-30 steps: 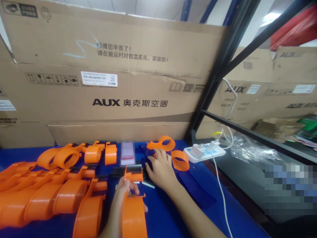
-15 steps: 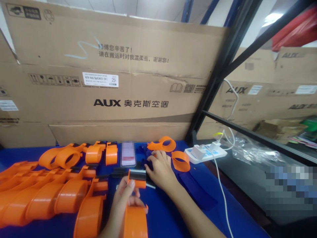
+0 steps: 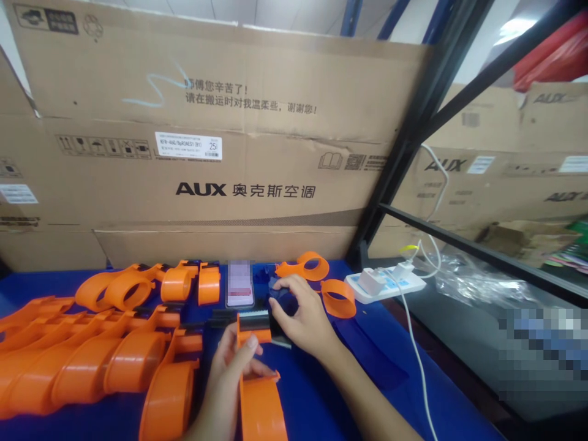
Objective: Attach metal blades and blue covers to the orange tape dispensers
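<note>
My left hand (image 3: 236, 367) is closed around an orange tape dispenser (image 3: 261, 407), with the thumb across its frame. A toothed cutting strip and a black piece sit at the dispenser's upper end. Just to the right, my right hand (image 3: 305, 315) has its thumb and fingers curled on a dark blue plastic piece (image 3: 278, 288), partly hidden by the fingers. Beyond the right hand lie an orange dispenser frame (image 3: 294, 269) and an orange ring-shaped part (image 3: 339, 309). Black strips (image 3: 221, 318) rest beside the left hand.
Rows of orange tape dispensers (image 3: 85, 370) cover the left of the blue table (image 3: 316, 401). A phone (image 3: 240, 294) lies at the back, and a white power strip (image 3: 386, 282) sits at the right edge. Behind stands a large cardboard box (image 3: 257, 147); a black metal frame (image 3: 408, 141) rises on the right.
My right hand has lifted slightly from the dark blue parts, its fingers now curled around one. My left hand still holds the tape dispenser, nearly unmoved. The view has shifted slightly.
</note>
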### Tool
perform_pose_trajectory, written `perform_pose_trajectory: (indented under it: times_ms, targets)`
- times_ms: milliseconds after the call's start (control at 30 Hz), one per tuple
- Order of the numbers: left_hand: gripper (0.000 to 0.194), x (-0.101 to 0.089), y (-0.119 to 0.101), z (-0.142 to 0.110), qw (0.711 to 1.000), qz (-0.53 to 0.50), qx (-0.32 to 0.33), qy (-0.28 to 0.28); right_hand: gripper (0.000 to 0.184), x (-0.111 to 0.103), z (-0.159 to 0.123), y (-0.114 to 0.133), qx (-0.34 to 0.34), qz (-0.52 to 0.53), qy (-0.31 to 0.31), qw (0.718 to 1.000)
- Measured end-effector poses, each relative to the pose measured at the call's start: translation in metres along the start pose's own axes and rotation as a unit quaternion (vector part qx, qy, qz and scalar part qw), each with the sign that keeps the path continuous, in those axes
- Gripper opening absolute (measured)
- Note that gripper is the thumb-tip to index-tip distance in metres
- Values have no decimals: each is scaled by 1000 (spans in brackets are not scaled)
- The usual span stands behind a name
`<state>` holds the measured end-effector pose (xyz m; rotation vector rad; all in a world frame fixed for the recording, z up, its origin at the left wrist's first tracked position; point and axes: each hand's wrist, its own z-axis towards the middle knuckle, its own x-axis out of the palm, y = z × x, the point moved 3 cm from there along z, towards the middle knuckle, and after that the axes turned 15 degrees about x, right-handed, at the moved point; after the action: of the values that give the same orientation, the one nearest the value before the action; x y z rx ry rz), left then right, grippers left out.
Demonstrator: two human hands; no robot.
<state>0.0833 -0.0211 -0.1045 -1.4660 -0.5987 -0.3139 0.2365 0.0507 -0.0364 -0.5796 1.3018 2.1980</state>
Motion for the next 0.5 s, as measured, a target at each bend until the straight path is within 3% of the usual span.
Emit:
perform_pose_trajectory:
  times_ms: [200, 333, 500]
  targets:
    - [50, -6, -1, 8, 1000, -10, -4, 19, 24, 8, -7, 1, 23, 137, 71, 988]
    - [53, -9, -1, 8, 1000, 2, -7, 9, 29, 8, -9, 7, -3, 118, 107, 987]
    - [52, -6, -1, -3, 999, 38, -10, -26, 30, -1, -14, 16, -31, 83, 82, 993]
